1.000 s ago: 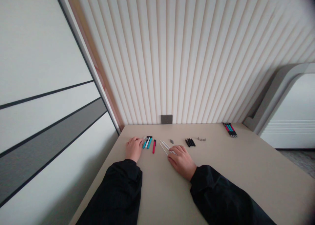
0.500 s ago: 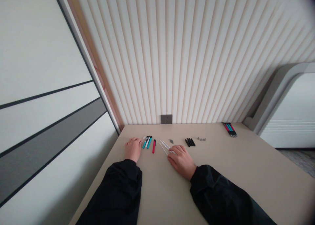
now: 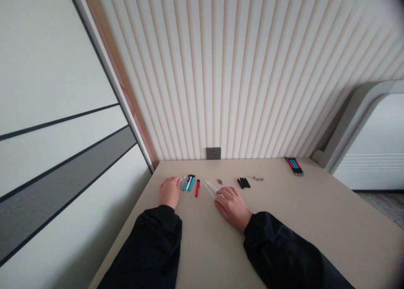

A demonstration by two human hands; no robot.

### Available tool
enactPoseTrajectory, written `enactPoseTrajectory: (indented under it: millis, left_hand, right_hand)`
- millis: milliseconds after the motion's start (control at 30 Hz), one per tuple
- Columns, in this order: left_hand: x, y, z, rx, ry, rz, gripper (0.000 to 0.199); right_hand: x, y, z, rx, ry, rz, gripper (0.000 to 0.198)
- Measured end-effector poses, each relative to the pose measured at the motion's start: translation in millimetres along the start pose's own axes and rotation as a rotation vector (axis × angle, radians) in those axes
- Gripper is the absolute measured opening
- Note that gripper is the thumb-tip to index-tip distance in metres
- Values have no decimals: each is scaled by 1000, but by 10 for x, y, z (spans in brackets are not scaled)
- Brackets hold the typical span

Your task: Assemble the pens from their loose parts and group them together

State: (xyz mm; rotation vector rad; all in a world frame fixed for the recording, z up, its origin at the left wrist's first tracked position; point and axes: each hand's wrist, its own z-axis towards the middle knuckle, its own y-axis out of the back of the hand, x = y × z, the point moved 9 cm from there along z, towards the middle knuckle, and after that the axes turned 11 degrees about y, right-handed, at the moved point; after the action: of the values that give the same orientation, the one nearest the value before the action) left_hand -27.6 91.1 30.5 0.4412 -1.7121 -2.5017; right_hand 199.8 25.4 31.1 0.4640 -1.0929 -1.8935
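Observation:
My left hand (image 3: 169, 192) rests on the table with its fingers curled together. Small whitish pieces (image 3: 184, 177) lie at its fingertips, and what the fingers hold is hidden. Just right of it are several pen barrels (image 3: 189, 183), teal and white with black clips. A red pen barrel (image 3: 197, 188) lies apart from them. My right hand (image 3: 234, 205) is closed over the lower ends of several thin white pen refills (image 3: 211, 188), which fan out toward the upper left. Beyond the refills sits a small cluster of grey pieces (image 3: 220, 181), probably springs.
Several black grip sleeves (image 3: 243, 183) lie side by side right of centre, with small metallic tips (image 3: 258, 178) beyond them. Assembled pens (image 3: 294, 167) in red and teal lie at the far right. A wall socket (image 3: 213, 153) is behind the table (image 3: 208, 247).
My left hand has drawn back very slightly to the left, and the whitish pieces by its fingertips show a little differently. My right hand and the refills stay put.

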Motion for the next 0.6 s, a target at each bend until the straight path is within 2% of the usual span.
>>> enactPoseTrajectory:
  millis: [600]
  left_hand:
    - [-101, 185, -48, -152, -91, -168, 20]
  right_hand:
    - [10, 13, 9, 1, 2, -4, 12]
